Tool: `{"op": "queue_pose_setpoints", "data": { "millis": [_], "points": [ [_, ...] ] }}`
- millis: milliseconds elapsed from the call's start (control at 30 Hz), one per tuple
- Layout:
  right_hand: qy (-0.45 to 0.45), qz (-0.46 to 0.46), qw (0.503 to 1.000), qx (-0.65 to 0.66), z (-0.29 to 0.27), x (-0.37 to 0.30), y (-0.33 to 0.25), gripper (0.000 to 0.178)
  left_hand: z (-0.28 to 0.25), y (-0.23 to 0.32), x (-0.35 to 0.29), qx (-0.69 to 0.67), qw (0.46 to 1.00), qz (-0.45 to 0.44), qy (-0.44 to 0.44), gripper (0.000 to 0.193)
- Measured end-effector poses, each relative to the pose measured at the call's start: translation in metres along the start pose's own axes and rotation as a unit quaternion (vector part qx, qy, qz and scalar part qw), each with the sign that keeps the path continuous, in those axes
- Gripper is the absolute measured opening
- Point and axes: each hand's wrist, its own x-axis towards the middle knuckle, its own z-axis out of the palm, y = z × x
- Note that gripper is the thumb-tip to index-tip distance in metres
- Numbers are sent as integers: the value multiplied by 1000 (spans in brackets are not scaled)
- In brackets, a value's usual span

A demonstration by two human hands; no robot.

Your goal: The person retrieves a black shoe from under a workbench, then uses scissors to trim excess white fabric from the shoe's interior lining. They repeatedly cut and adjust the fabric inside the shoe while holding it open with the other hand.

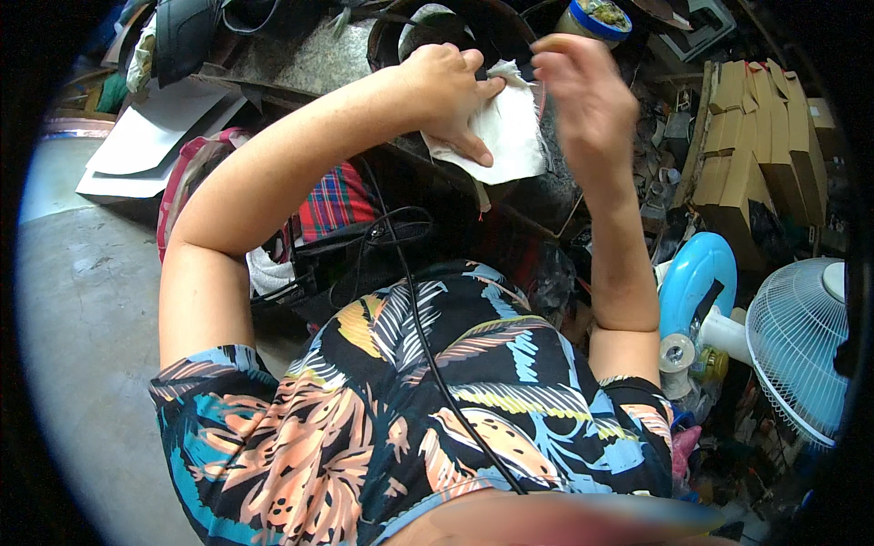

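Observation:
A white piece of cloth (514,136) with a frayed upper edge is spread in front of me at the top centre. My left hand (446,96) grips its left side, with the thumb lying across its face and the other fingers bent at its upper edge. Just right of the cloth, my right hand (592,105) is raised with bent fingers. Motion smears those fingers, so I cannot make out whether they hold anything. Behind the cloth sits a dark round tub (387,41) with a pale round thing inside.
A blue-rimmed jar (596,18) stands beyond my right hand. Cardboard boxes (756,146) and a white fan (792,337) with a blue base (696,282) are at the right. White sheets (164,136) lie at the left. A black cable (401,255) hangs down my front.

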Motion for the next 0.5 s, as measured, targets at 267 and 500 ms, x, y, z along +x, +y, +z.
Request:
{"op": "queue_pose_setpoints", "data": {
  "millis": [267,500],
  "points": [
    [-176,175,908,-337,44,17,50,36,29,-10,-19,-120,979,-37,161,69],
    [-44,128,971,-195,36,8,63,15,31,-12,-39,-97,985,-31,137,55]
  ]
}}
